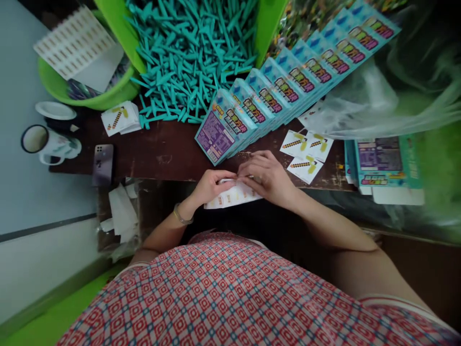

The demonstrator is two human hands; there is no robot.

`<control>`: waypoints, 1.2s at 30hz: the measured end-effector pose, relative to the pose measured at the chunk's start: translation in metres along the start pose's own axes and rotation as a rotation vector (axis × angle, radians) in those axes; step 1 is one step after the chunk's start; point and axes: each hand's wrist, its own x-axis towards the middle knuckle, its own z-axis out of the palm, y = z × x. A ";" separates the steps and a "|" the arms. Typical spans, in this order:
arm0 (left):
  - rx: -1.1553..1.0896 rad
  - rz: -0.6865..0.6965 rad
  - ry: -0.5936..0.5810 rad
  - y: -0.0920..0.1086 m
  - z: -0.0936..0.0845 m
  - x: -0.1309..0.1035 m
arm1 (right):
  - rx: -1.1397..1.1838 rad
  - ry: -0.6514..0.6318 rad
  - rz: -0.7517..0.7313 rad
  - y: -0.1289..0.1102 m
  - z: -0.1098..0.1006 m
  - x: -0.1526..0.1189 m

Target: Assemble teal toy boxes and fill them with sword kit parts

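Note:
A white sheet of small orange-brown stickers (234,196) lies across my lap at the table's front edge. My left hand (211,187) holds the sheet's left part, thumb and fingers closed on it. Over its upper right part, my right hand (268,178) is closed, with the fingertips pinched close to the left fingertips. Whatever is between those fingertips is too small to make out. Just beyond the hands stands a long row of blue and purple printed boxes (230,122). Right of my right hand lie several white cards with pickaxe pictures (304,166).
A green bin (268,29) spills teal plastic pieces (190,62) onto the dark table (165,154). At left are a green basket (108,98) with sticker sheets (77,41), a card stack (122,117), a mug (59,146) and a phone (103,165). Flattened boxes (387,166) and clear plastic (378,96) sit right.

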 end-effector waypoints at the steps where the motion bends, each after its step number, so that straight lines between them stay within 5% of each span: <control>1: 0.035 0.013 0.020 0.005 0.001 -0.002 | -0.036 0.018 -0.026 -0.005 -0.004 0.000; 5: 0.292 0.088 0.155 0.026 0.005 -0.007 | -0.147 0.062 -0.011 -0.016 -0.019 -0.002; 7: 0.323 0.115 0.123 0.032 0.006 -0.005 | -0.154 0.065 0.024 -0.011 -0.023 -0.002; 12: 0.102 0.079 -0.093 0.032 0.002 0.013 | 0.021 0.034 0.147 0.017 -0.023 -0.004; 22: -0.171 -0.115 -0.147 0.010 0.002 0.033 | 0.036 0.138 0.282 0.031 -0.003 -0.010; 24: -0.366 -0.224 -0.297 0.008 0.000 0.031 | 0.105 0.171 0.306 0.041 -0.001 -0.009; 26: -0.498 -0.316 -0.581 0.008 -0.002 0.025 | 0.119 0.282 0.350 0.055 -0.005 -0.012; 28: -0.495 -0.339 -0.774 0.009 -0.004 0.016 | 0.057 0.457 0.410 0.071 -0.016 -0.018; 29: -0.460 -0.326 -0.772 0.010 -0.004 0.013 | 0.018 0.534 0.433 0.078 -0.024 -0.022; 32: -0.338 -0.222 -0.514 0.008 -0.007 0.006 | -0.051 0.636 0.453 0.099 -0.063 -0.030; 36: -0.163 -0.058 -0.295 0.004 -0.013 0.005 | -0.139 0.756 0.442 0.141 -0.147 -0.017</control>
